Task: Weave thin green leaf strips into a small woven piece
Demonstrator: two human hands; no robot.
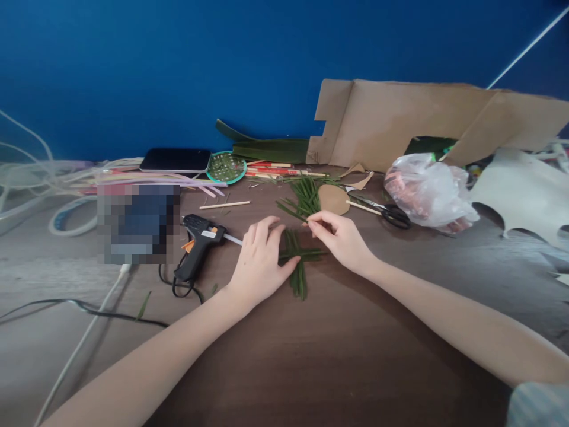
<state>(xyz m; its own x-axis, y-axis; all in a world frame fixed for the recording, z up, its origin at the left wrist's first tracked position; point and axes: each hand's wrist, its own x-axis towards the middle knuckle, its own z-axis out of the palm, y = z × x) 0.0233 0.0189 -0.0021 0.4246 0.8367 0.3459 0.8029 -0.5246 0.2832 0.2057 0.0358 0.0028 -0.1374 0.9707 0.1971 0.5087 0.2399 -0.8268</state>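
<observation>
A small bundle of green leaf strips [299,261] lies crossed on the brown table [311,356]. My left hand [260,261] rests flat on the bundle's left side, fingers stretched out and pressing the strips down. My right hand [340,237] is closed in a pinch on a thin green strip at the bundle's upper right. A loose pile of more green strips [304,196] lies just behind the hands.
A black glue gun [198,246] with its cord lies left of my left hand. Scissors [386,212], a cardboard cut-out [333,198], a wooden stick [224,205] and a plastic bag [424,193] lie behind. Cardboard sheets [400,121] lean on the blue wall; a phone [175,160] and straws [146,178] sit far left.
</observation>
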